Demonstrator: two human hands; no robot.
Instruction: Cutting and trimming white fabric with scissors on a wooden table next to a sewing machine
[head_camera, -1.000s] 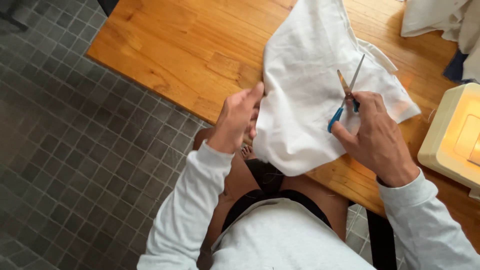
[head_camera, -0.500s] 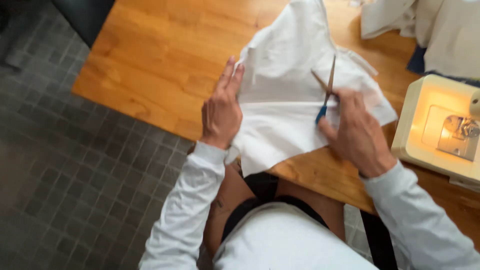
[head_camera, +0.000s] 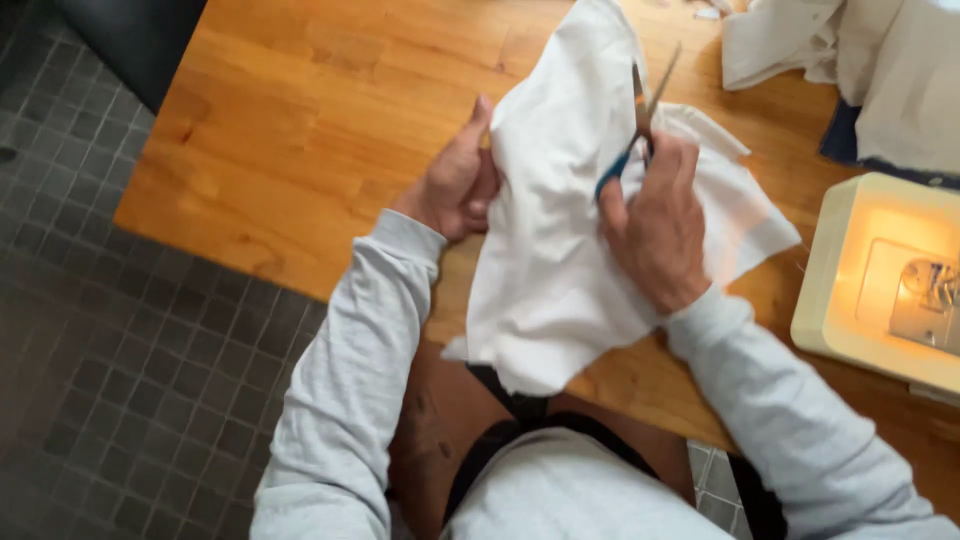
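A piece of white cloth (head_camera: 560, 250) lies on the wooden table (head_camera: 300, 120) and hangs over its near edge. My left hand (head_camera: 455, 180) grips the cloth's left edge, fingers curled around it. My right hand (head_camera: 655, 225) rests on top of the cloth and holds blue-handled scissors (head_camera: 635, 125), their blades slightly apart and pointing away from me over the fabric.
A cream sewing machine (head_camera: 885, 280) with its lamp lit stands at the right table edge. More white and dark fabric (head_camera: 860, 60) is piled at the far right. A dark chair (head_camera: 130, 40) stands at top left over the grey tiled floor (head_camera: 120, 380).
My left hand went from lying flat on the cloth to gripping its left edge. The right hand with the scissors moved farther up the fabric. The view shifted a little.
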